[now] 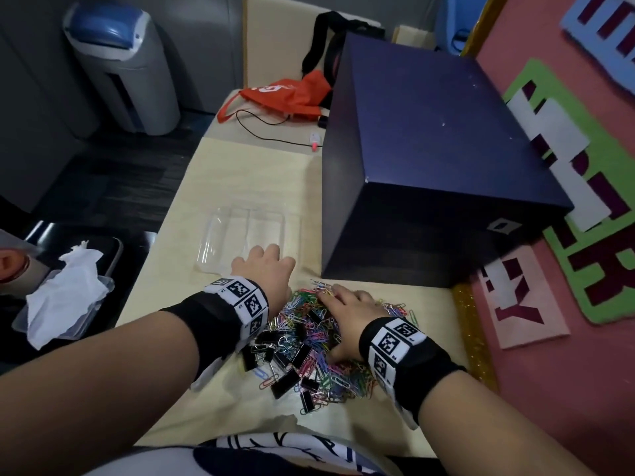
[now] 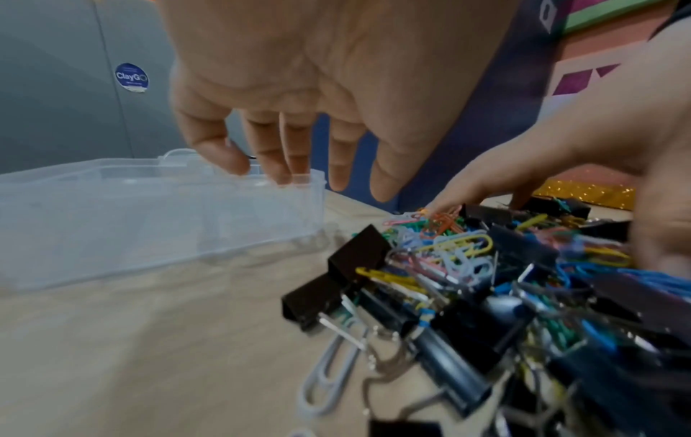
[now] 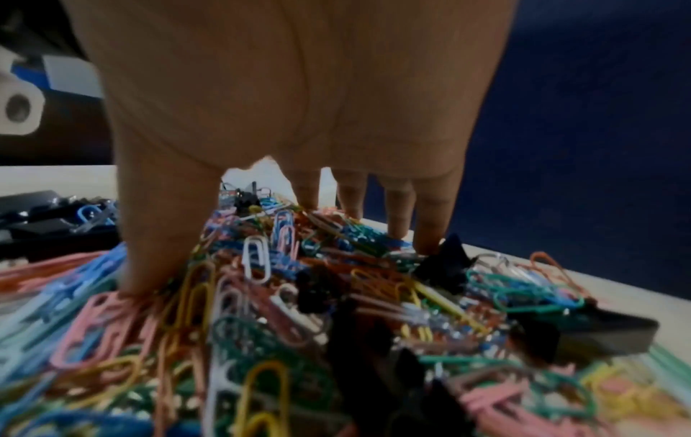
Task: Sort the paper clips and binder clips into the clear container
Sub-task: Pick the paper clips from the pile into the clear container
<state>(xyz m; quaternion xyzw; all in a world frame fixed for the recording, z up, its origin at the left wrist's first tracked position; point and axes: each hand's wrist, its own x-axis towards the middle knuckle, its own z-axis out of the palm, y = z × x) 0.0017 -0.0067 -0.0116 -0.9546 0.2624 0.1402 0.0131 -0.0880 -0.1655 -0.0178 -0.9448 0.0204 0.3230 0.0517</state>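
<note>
A heap of coloured paper clips (image 1: pixel 309 324) mixed with black binder clips (image 1: pixel 285 383) lies on the pale desk in front of me. My right hand (image 1: pixel 343 310) rests on top of the heap, fingers spread; in the right wrist view its fingertips (image 3: pixel 430 236) press down into the paper clips (image 3: pixel 262 295). The clear container (image 1: pixel 247 231) stands just beyond the heap, to the left, and looks empty. My left hand (image 1: pixel 264 266) reaches over its near right corner. In the left wrist view its straight fingers (image 2: pixel 276 159) hang at the rim of the container (image 2: pixel 149 213), holding nothing.
A large dark blue box (image 1: pixel 439 159) stands close behind and right of the heap. A pink board with gold trim (image 1: pixel 470 338) borders the desk on the right. An orange bag (image 1: pixel 288 97) and a black cable (image 1: pixel 268 132) lie farther back. A tray with tissue (image 1: pixel 65 297) sits left of the desk.
</note>
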